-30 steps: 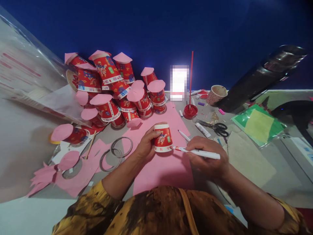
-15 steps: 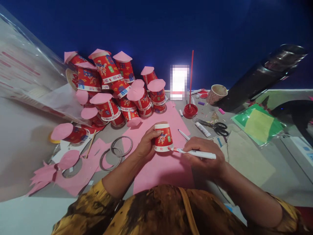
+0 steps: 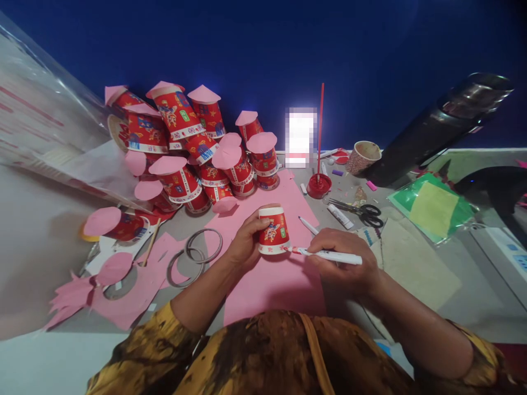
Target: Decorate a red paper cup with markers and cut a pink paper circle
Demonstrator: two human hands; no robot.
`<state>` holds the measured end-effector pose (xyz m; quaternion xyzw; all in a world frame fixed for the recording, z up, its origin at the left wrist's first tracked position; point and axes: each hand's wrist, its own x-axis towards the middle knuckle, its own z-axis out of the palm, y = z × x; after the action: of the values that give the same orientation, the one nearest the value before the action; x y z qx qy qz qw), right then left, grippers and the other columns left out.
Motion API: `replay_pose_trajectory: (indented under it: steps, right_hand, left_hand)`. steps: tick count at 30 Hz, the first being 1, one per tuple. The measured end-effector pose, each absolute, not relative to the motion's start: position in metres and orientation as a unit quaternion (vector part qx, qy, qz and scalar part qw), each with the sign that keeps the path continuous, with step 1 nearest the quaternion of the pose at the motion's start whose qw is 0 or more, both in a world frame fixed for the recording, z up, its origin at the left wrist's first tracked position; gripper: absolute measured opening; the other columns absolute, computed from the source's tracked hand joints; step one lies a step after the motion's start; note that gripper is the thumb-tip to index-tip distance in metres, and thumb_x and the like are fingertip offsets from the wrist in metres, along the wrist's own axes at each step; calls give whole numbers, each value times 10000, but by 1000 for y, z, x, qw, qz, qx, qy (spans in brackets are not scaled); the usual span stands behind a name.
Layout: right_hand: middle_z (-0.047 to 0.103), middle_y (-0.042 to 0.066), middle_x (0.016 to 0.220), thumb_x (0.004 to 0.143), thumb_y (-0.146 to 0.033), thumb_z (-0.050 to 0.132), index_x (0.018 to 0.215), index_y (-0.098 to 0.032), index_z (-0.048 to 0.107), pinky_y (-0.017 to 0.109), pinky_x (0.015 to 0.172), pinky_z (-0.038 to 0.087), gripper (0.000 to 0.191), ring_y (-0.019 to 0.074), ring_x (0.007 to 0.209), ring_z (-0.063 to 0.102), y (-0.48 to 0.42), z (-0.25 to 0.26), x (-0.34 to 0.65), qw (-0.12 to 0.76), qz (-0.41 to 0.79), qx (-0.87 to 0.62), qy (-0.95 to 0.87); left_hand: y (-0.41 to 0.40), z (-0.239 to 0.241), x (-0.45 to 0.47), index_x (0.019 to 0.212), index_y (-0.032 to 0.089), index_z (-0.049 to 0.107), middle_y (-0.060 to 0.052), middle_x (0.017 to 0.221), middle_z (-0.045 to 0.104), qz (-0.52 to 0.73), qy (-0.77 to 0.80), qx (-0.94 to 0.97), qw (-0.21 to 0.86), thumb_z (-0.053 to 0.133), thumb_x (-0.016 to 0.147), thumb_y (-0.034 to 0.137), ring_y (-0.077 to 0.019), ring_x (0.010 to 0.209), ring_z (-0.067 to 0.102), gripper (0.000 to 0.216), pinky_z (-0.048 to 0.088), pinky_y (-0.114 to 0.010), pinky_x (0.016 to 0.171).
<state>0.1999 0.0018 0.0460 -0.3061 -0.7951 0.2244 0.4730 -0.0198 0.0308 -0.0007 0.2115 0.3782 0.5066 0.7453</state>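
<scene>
Clearly, in the head view, the left hand (image 3: 246, 241) is wrapped around the side of a red paper cup (image 3: 275, 233), thumb pressed on its printed front. The cup is over a long pink sheet (image 3: 272, 291), narrower end up and wider end down; whether it rests on the sheet cannot be told. The right hand (image 3: 346, 260) pinches a white marker (image 3: 340, 257) with a red tip end, pointed at the right side of the white band along the cup's lower edge; actual contact is too small to make out. Another pen (image 3: 308, 225) lies just beyond that hand.

Behind and to the left, a pile of red cups (image 3: 176, 184) with pink cone tops is heaped near a blue wall (image 3: 247, 49). Two grey rings (image 3: 221, 247) overlap by the left forearm, next to cut pink scraps (image 3: 152, 274). To the right on the tabletop (image 3: 473, 312) are a white tube (image 3: 341, 216), scissors (image 3: 373, 215), a small red pot (image 3: 319, 189) with a thin red stick (image 3: 320, 126) upright in it, and a leaning black flask (image 3: 432, 129).
</scene>
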Motion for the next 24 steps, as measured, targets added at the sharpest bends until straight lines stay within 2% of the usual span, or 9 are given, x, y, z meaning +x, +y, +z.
replay_pose_trajectory:
  steps: [4,8,12,15,19,24]
  right_hand:
    - [747,13,692,909,-141,684,845,-218,699,260,576,535,101,156,596,701,0,48,204,479,247,-328,-776]
    - [765,12,744,882,-136,695,853,-227,728,274,605,557,100,172,632,718,-1,49,208,507,267,-373,-730]
    - [768,2,770,873,-134,715,895,-234,745,264,578,545,107,165,616,695,-2,43,213,520,277,-418,-691]
    - [756,6,788,880,-158,741,929,-242,749,271,584,544,98,172,641,688,-3,38,216,534,285,-435,-666]
    - [755,7,772,870,-150,747,900,-244,744,273,557,532,98,175,621,683,-4,39,214,532,277,-429,-675]
    - [762,15,745,901,-166,716,870,-227,708,268,585,547,69,169,624,707,-4,48,204,506,277,-373,-727]
  left_hand:
    - [31,-1,-21,1241,153,729,-63,916,794,510,373,200,749,777,712,203,-237,835,749,533,602,-377,831]
    - [32,-1,-22,1261,142,710,-93,1011,814,519,361,178,754,746,737,214,-263,926,767,531,602,-402,905]
    - [34,2,-24,1208,104,713,-149,1073,817,499,339,150,783,681,785,260,-299,992,773,452,593,-474,986]
    - [35,5,-25,1179,74,719,-187,1079,812,470,325,130,811,637,829,298,-322,1000,776,424,602,-508,968]
    - [35,5,-25,1211,72,713,-185,1058,816,452,317,118,825,624,871,299,-315,988,783,419,602,-497,969]
    - [33,3,-23,1159,87,735,-180,1095,817,458,317,125,821,634,874,281,-314,1007,781,359,594,-493,999]
